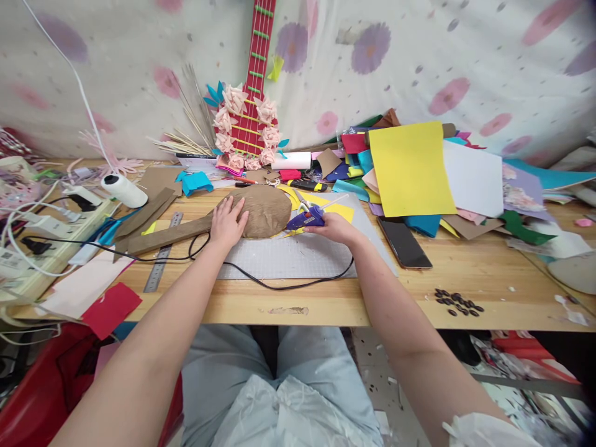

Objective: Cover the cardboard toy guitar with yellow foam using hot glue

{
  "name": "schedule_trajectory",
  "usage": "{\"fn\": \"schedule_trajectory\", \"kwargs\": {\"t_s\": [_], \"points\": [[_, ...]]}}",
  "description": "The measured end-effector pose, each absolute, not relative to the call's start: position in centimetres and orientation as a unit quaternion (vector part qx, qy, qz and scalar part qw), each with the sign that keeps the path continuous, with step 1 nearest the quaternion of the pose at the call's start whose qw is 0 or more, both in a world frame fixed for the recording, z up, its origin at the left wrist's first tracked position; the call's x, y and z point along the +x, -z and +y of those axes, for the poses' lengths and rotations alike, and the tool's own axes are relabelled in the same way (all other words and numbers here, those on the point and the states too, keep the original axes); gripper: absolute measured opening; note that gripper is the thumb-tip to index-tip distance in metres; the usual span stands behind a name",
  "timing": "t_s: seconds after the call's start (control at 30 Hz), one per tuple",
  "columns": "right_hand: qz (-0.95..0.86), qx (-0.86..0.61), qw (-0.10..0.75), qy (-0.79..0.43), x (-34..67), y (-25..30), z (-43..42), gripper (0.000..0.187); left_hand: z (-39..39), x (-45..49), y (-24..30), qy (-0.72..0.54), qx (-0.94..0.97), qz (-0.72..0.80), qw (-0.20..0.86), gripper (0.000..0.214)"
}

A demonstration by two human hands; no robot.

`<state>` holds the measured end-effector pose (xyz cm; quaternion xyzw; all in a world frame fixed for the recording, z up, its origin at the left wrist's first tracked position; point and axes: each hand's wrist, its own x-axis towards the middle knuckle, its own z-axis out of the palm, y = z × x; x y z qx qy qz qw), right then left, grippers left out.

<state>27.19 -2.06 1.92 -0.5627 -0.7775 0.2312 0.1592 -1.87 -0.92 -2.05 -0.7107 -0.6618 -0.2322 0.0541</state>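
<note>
My left hand (228,222) lies flat, fingers spread, on a brown cardboard guitar shape (261,210) whose long neck runs off to the left. My right hand (336,227) is closed round a blue glue gun (307,218), its nozzle pointing at the right edge of the round cardboard body. The gun's black cord (279,284) loops across a grey cutting mat (288,256) under the work. Yellow paper (342,212) shows beneath the gun.
A red paper guitar with pink flowers (249,118) leans on the back wall. Coloured sheets (412,167) pile at the right, a phone (404,243) beside them. A metal ruler (161,254), thread spool (123,189) and power strip (46,242) lie left. Dark seeds (459,303) are scattered at the right front.
</note>
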Motion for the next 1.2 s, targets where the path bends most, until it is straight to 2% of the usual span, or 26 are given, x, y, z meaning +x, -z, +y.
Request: {"fn": "schedule_trajectory", "kwargs": {"t_s": [0.7, 1.03, 1.2], "points": [[-0.762, -0.579, 0.188, -0.223, 27.79, -1.29, -1.36, 0.035, -1.00, -1.81, 1.98, 0.230, -0.709, -0.665, 0.054, 0.050], [-0.774, -0.573, 0.145, -0.225, 27.15, -1.98, -2.00, 0.034, -0.99, -1.83, 2.00, 0.232, -0.710, -0.663, 0.054, 0.050], [-0.767, -0.577, 0.166, -0.225, 27.52, -1.64, -1.63, 0.033, -1.00, -1.82, 1.95, 0.230, -0.710, -0.663, 0.053, 0.051]]}}
